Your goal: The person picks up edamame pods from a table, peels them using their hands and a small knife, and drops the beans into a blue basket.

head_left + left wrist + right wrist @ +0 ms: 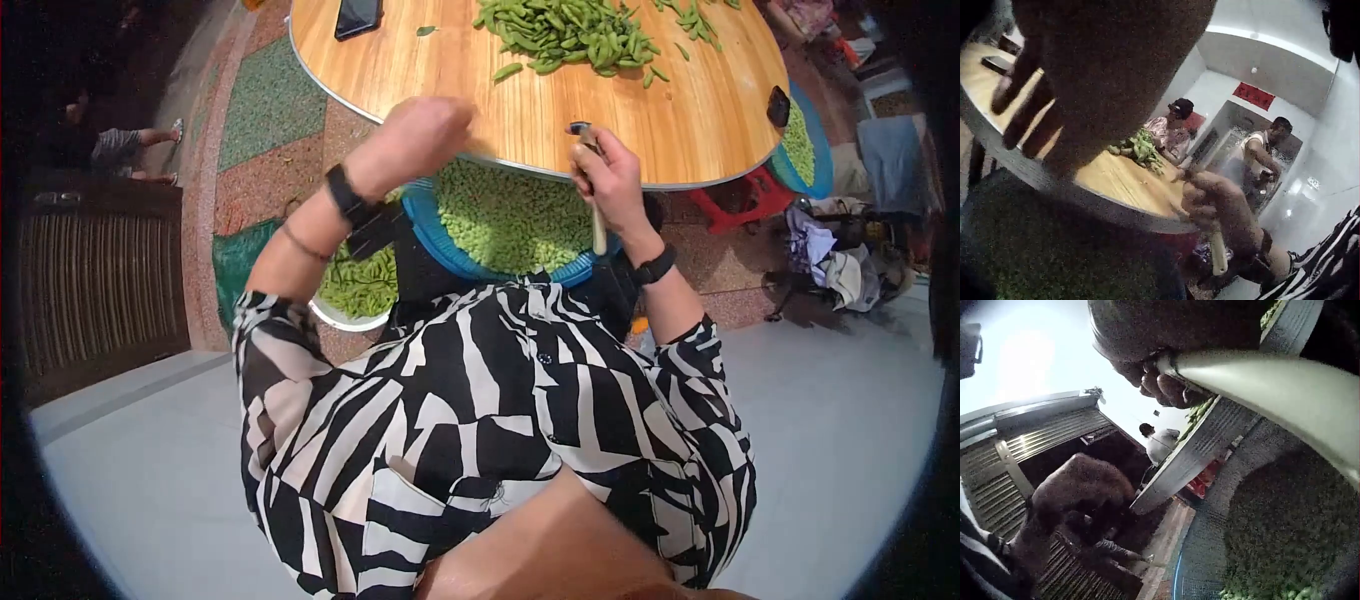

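Note:
My right hand (612, 180) grips a tool with a pale handle (599, 232) and a small dark head (579, 127), at the near edge of the wooden table. In the right wrist view the pale handle (1260, 378) runs out of the curled fingers (1169, 389). Blurred, my left hand (425, 135) is over the table's near-left edge; I cannot tell whether it holds anything. Below and between both hands, a blue basket (430, 235) holds many shelled green beans (515, 215). Green bean pods (570, 30) lie heaped farther back on the table.
A phone (358, 17) lies at the table's back left, and a dark object (778, 106) at its right edge. Pods fill a white basin (345, 322) at lower left. Another blue basket (822, 140) and a red stool (745, 203) stand right. Two people (1175, 128) (1260, 150) are beyond the table.

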